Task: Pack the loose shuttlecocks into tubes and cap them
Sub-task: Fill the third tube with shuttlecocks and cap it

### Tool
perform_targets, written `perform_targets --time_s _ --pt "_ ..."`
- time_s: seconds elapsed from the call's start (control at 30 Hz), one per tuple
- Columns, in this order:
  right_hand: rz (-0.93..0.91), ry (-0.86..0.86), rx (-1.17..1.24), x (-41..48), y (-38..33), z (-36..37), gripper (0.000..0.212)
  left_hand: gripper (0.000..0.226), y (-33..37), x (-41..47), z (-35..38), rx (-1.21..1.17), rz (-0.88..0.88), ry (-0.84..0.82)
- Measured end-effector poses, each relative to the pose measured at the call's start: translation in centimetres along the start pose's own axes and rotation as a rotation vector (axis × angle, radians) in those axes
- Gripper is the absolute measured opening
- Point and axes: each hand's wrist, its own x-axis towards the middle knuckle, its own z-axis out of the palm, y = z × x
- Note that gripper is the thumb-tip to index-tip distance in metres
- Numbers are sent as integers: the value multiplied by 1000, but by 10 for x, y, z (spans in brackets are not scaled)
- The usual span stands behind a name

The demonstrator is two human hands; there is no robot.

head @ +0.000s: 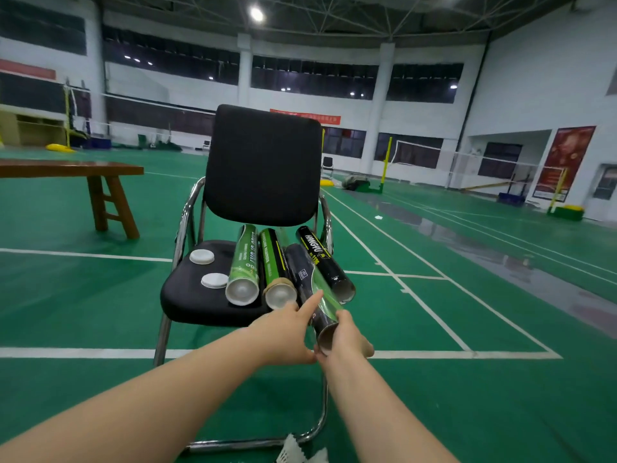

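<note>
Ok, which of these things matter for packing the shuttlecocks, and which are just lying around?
For the job: held tube in the right hand, other tubes on the chair, two white caps, shuttlecocks on the floor.
Just lying about: wooden bench, badminton nets, red poster.
</note>
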Motion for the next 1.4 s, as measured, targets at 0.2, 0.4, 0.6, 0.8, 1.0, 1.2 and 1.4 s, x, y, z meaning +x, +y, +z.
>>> perform_targets --time_s 0.2,0.4,0.6,0.8,1.0,1.2,1.4 --pt "-84 -44 -30 -39 -6 -25 51 108 14 -21 -18 81 -9 52" --pt "-134 -91 -52 -87 -16 -49 46 111 34 -50 -35 93 66 132" --pt "-173 -203 -43 -129 -31 -60 45 106 53 -78 -58 235 147 236" --pt "-127 -397 -102 -135 -40 -58 52 87 53 -86 -74 497 217 433" --pt "-51 -675 -252 -110 -53 -64 38 77 39 -82 -89 715 362 492" --pt "0 -817 -403 -66 -41 -56 23 77 21 -80 -63 672 278 432" --pt "36 -874 -644 -18 5 -46 19 83 1 -80 7 580 -41 300"
